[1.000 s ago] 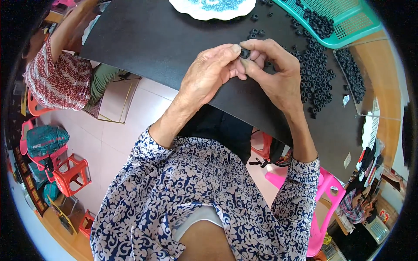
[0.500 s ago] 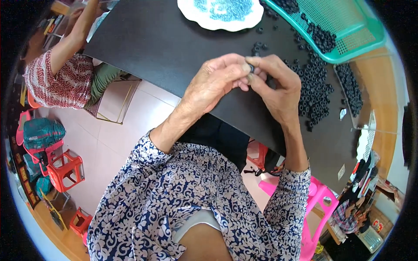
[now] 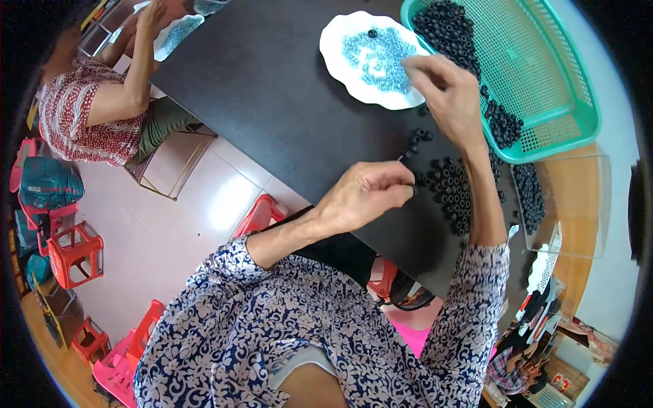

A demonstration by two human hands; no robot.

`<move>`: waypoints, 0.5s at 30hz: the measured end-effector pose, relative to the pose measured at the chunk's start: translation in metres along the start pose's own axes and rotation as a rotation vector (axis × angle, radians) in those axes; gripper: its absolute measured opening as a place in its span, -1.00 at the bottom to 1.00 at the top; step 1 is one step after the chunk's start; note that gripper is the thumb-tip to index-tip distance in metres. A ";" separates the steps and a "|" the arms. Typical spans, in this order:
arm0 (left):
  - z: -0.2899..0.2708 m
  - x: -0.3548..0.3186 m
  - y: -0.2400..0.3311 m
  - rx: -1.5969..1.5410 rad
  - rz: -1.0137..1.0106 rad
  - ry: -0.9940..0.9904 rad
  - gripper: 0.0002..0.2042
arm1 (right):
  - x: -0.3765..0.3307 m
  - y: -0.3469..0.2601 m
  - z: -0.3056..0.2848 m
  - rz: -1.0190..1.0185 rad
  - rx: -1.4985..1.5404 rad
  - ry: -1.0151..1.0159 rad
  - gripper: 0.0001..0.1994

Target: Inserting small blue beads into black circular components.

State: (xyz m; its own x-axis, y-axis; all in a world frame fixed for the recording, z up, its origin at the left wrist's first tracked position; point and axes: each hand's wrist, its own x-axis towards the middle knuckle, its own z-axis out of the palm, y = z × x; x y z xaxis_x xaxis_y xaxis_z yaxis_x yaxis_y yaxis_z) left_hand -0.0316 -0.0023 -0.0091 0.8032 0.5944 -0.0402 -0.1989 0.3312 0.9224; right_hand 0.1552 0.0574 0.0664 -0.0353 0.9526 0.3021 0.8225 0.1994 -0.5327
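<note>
Far to the L of both hands, across the black tabletop (image 3: 272,88), another person in a red patterned top (image 3: 81,115) is sitting w/ one hand (image 3: 153,13) resting near a second white plate (image 3: 173,34); red plastic stools (image 3: 71,251) are standing on the floor below that person. The left hand (image 3: 364,197) is hovering just above the tabletop edge, its grip pinched together on a small black ring (image 3: 412,190), w/ a thin dark pin-like bit sticking up from the fingertips; what exactly that bit is, can't tell. Just R of that grip a loose pile of black rings (image 3: 456,197) is lying on the tabletop, touching nothing but the surface, w/ a few strays up nearer the plate. The right hand (image 3: 445,95) is reaching up & away from the left one, fingers drawn together over the near edge of the white scalloped plate (image 3: 340,41), which is holding tiny blue beads (image 3: 377,58) and one black ring at its far side. Whether that grip is actually nipping a bead can't be told; it's closed to a point right at the blue heap. R of the right hand a green mesh basket (image 3: 558,81) is sitting on the tabletop w/ more black rings heaped along its near wall, and below it a clear plastic tray (image 3: 578,204) is holding a further strip of them.
</note>
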 end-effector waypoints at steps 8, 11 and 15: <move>-0.005 0.002 0.007 0.064 0.044 -0.055 -0.82 | 0.057 0.035 0.038 -0.183 -0.273 -0.169 -0.82; -0.007 0.002 0.005 0.064 0.070 -0.050 -0.84 | 0.061 0.029 0.031 0.033 -0.112 -0.112 -0.82; -0.008 0.003 0.006 0.073 0.084 -0.080 -0.84 | 0.059 0.035 0.033 0.021 -0.067 -0.110 -0.82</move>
State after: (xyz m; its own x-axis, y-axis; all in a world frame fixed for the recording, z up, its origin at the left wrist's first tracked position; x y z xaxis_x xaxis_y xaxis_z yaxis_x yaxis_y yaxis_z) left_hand -0.0346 0.0075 -0.0066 0.8280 0.5567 0.0664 -0.2282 0.2265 0.9469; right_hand 0.1633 0.1277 0.0396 -0.0767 0.9766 0.2010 0.8595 0.1669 -0.4830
